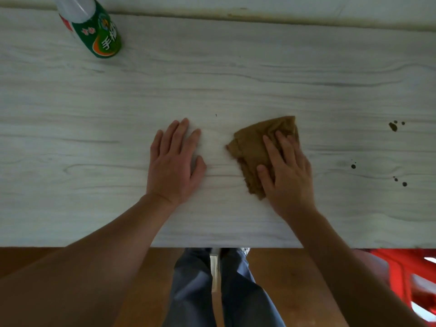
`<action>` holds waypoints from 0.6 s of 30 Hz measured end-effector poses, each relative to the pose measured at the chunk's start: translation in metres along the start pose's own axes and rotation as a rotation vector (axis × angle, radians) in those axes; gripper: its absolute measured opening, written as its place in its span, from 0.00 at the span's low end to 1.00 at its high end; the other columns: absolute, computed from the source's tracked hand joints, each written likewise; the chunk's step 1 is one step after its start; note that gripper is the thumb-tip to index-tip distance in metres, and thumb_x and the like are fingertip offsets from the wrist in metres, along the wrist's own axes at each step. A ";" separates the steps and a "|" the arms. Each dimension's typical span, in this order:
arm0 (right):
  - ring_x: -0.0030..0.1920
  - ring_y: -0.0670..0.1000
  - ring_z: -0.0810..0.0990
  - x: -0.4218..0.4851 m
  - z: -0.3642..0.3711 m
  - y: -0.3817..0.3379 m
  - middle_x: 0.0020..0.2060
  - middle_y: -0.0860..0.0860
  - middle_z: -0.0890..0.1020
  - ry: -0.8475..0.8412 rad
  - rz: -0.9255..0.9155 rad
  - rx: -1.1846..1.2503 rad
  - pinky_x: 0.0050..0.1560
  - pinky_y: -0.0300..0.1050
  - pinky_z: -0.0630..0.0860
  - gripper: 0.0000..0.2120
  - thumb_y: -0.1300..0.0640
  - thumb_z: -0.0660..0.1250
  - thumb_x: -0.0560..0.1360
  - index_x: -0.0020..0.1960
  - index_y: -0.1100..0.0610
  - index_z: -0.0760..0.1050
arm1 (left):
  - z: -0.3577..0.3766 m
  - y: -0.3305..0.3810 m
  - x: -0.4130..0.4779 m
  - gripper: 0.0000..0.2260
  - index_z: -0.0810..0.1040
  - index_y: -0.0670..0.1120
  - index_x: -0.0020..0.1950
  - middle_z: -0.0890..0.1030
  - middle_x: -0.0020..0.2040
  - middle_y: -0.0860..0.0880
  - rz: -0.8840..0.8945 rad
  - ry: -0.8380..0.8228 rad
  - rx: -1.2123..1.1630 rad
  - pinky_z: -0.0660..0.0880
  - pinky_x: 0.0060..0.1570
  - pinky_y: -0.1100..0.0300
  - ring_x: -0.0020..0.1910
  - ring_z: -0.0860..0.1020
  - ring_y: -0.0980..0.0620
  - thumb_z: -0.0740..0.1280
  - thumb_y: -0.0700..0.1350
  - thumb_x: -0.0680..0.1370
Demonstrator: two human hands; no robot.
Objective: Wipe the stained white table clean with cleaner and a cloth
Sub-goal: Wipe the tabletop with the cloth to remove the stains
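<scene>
— What stands at the far left?

— A green cleaner bottle [94, 27] with a white cap, upright at the back left of the white wood-grain bench [70, 138], well apart from both hands.

— And the left hand [174, 166]?

— It rests palm down on the bare bench near the middle. Its fingers [179, 135] are straight and slightly spread, and they hold nothing.

— Where is the cloth?

— Just right of that hand, with a strip of bench between them. The brown cloth [250, 156] lies folded and flat. The right hand [287, 175] presses on its right part.

— How do those fingers [273, 149] sit on it?

— They are stretched out flat on top, not curled round it, and the thumb lies on the fabric too. The cloth reaches past the fingertips toward the back, and a wide flap shows to the left of the thumb. Its right edge is partly hidden under the hand.

— Anything further right?

— Dark stains [392, 126] dot the bench to the right of the cloth, one cluster level with the fingertips and smaller spots nearer the front edge. None of them touch the cloth.
</scene>
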State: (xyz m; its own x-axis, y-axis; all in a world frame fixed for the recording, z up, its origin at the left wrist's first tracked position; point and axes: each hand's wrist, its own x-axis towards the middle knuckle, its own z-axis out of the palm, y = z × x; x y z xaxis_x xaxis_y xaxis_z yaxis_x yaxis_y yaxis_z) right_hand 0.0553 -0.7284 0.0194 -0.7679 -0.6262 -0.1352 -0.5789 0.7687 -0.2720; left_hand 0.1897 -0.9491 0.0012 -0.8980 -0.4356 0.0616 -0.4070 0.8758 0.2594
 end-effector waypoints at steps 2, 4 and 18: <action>0.79 0.57 0.56 0.020 -0.006 0.008 0.80 0.53 0.60 0.004 0.016 -0.025 0.77 0.56 0.57 0.29 0.44 0.58 0.82 0.81 0.50 0.59 | 0.000 0.000 0.000 0.26 0.70 0.45 0.77 0.66 0.81 0.41 0.012 0.005 0.001 0.56 0.80 0.40 0.81 0.62 0.40 0.59 0.53 0.79; 0.80 0.58 0.54 0.044 -0.008 0.001 0.80 0.54 0.59 0.019 0.044 -0.014 0.78 0.56 0.54 0.29 0.46 0.59 0.82 0.81 0.50 0.58 | 0.000 0.000 0.000 0.26 0.71 0.45 0.77 0.66 0.81 0.41 0.016 0.007 -0.005 0.56 0.80 0.41 0.81 0.62 0.40 0.58 0.53 0.80; 0.80 0.57 0.55 0.006 0.032 -0.099 0.80 0.54 0.61 0.000 -0.258 0.050 0.80 0.56 0.50 0.26 0.50 0.57 0.83 0.80 0.52 0.61 | -0.040 -0.066 -0.015 0.21 0.73 0.43 0.74 0.71 0.76 0.41 0.031 0.085 -0.113 0.62 0.76 0.42 0.76 0.69 0.40 0.59 0.50 0.83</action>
State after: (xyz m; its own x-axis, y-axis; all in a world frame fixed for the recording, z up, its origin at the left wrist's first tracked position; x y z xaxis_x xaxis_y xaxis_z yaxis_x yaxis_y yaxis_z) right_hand 0.1169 -0.8121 0.0147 -0.5962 -0.8009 -0.0555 -0.7416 0.5759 -0.3441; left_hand 0.2369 -1.0082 0.0221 -0.8905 -0.4288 0.1519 -0.3534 0.8623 0.3626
